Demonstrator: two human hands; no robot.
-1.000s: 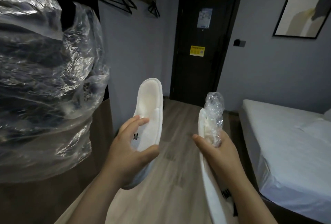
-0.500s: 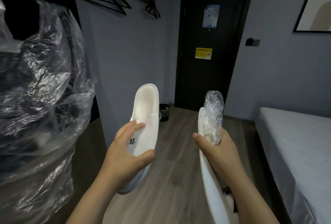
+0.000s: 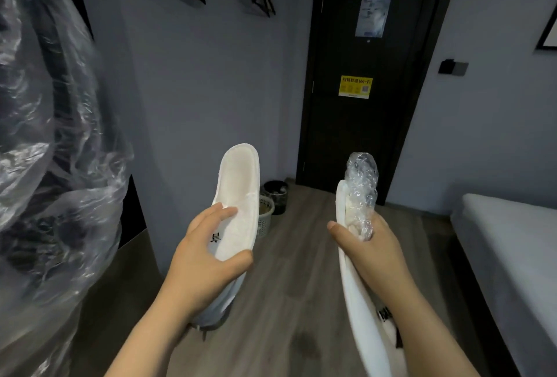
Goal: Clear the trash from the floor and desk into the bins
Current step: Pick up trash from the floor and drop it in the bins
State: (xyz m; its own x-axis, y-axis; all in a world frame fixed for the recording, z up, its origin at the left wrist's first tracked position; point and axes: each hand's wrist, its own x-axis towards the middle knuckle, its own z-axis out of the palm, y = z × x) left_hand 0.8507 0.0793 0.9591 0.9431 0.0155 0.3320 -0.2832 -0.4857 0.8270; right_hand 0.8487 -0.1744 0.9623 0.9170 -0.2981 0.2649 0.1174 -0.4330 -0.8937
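The left slipper (image 3: 241, 192) hides part of the pale bin (image 3: 267, 218).

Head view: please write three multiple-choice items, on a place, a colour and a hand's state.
1. Where do the bins stand? A on a chair; B on the floor by the door; C on a shelf.
2. What colour is the lower sticker on the door? A red; B yellow; C green.
3. What does the right hand do? A hangs empty; B presses the door; C grips a slipper and crumpled plastic.
Answers: B, they stand on the floor beside the door frame; B, it is bright yellow; C, both stick out of its grip.
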